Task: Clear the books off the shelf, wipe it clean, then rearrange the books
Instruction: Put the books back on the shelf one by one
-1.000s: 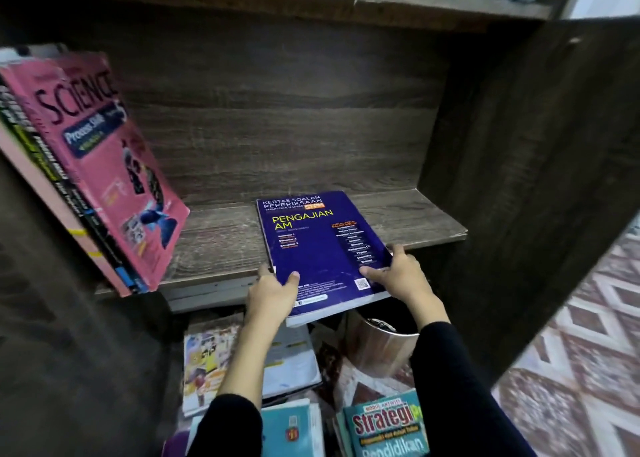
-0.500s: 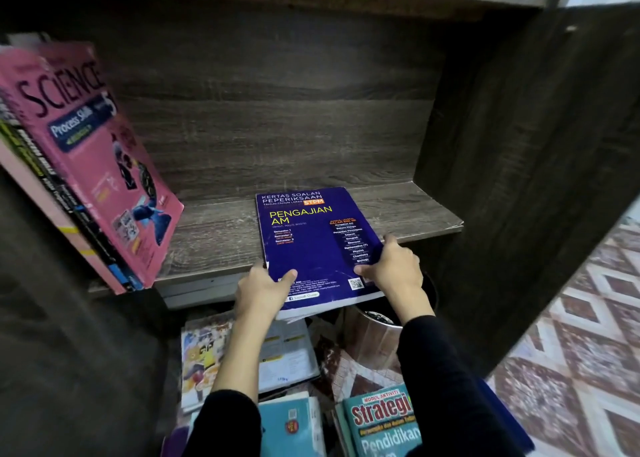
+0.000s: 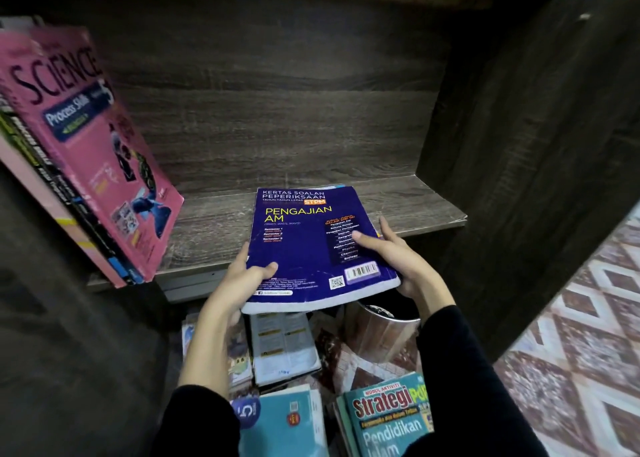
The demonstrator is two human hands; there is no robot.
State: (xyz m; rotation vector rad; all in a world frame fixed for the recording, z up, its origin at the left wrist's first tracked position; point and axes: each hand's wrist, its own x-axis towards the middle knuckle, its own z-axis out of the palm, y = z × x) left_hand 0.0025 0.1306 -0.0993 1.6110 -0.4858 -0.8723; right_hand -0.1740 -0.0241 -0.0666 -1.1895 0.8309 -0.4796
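Both hands grasp the thick dark-blue softcover exam book [image 3: 311,245]. The left hand [image 3: 242,280] pinches its near-left corner and the right hand [image 3: 398,259] curls round its right edge. Its far end is over the brown wooden shelf board [image 3: 214,235], and its near end hangs off the front. Likely the rearranging step. Next, stand it beside the leaning pink science book [image 3: 93,151]. A second ago it lay flatter; now it's tilted up and pulled nearer.

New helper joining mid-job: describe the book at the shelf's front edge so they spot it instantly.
Start at the dark wooden shelf board. Midway along its front edge one book juts out over the lip, cover up. It is dark blue with yellow PENGAJIAN AM lettering, unlike the pink Science book leaning at the left end and the teal books on the floor below.
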